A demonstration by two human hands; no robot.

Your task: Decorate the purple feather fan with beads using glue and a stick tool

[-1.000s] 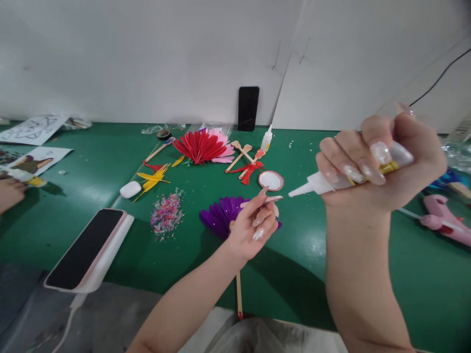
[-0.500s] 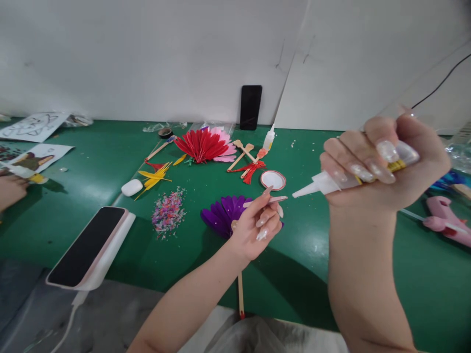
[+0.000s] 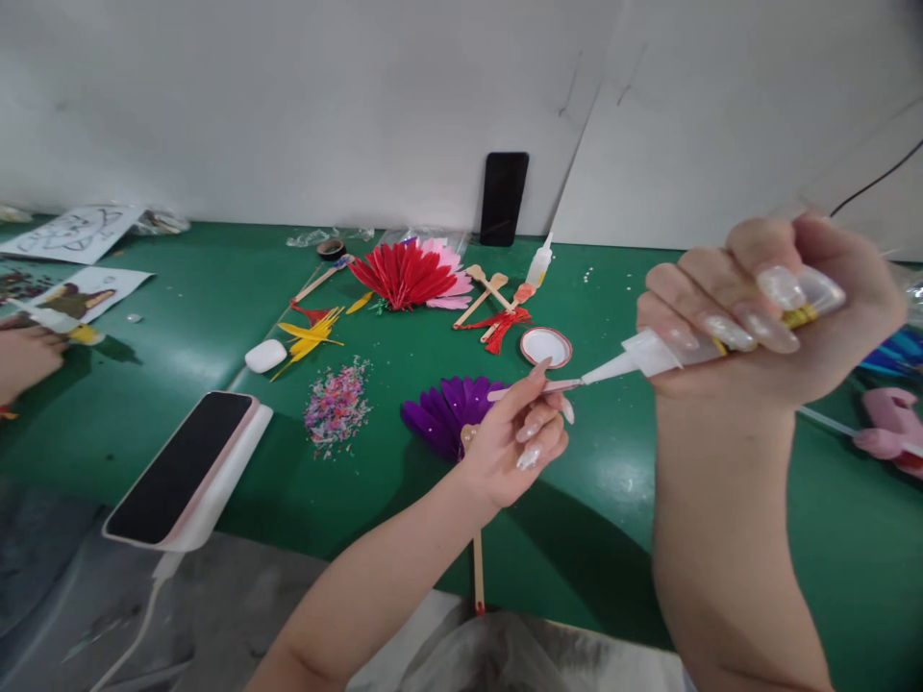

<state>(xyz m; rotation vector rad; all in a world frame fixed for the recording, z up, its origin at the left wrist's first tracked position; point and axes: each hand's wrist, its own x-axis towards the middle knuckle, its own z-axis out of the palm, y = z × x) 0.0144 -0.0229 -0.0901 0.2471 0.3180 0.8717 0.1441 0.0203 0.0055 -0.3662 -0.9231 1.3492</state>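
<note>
My left hand (image 3: 523, 432) pinches a thin pinkish stick (image 3: 562, 384) between thumb and fingers, above the purple feather fan (image 3: 447, 415). Wrapped round a clear glue bottle (image 3: 699, 351), my right hand (image 3: 771, 308) is closed at the right. The bottle points left, and its white nozzle tip meets the end of the stick. Below my left hand, the fan's wooden handle (image 3: 478, 572) reaches the table's near edge. A round white dish with a red rim (image 3: 546, 348) lies just behind my left fingers.
Nearby are red feathers (image 3: 404, 276), yellow feathers (image 3: 310, 336), colourful bits (image 3: 336, 408), wooden sticks (image 3: 476, 306), a second glue bottle (image 3: 539, 263) and a phone (image 3: 187, 471). A pink glue gun (image 3: 890, 423) lies right. Another person's hand (image 3: 29, 356) is at the far left.
The nozzle and the stick had a gap between them and now meet. The whole view has shifted slightly, with table objects appearing a little farther right and higher.
</note>
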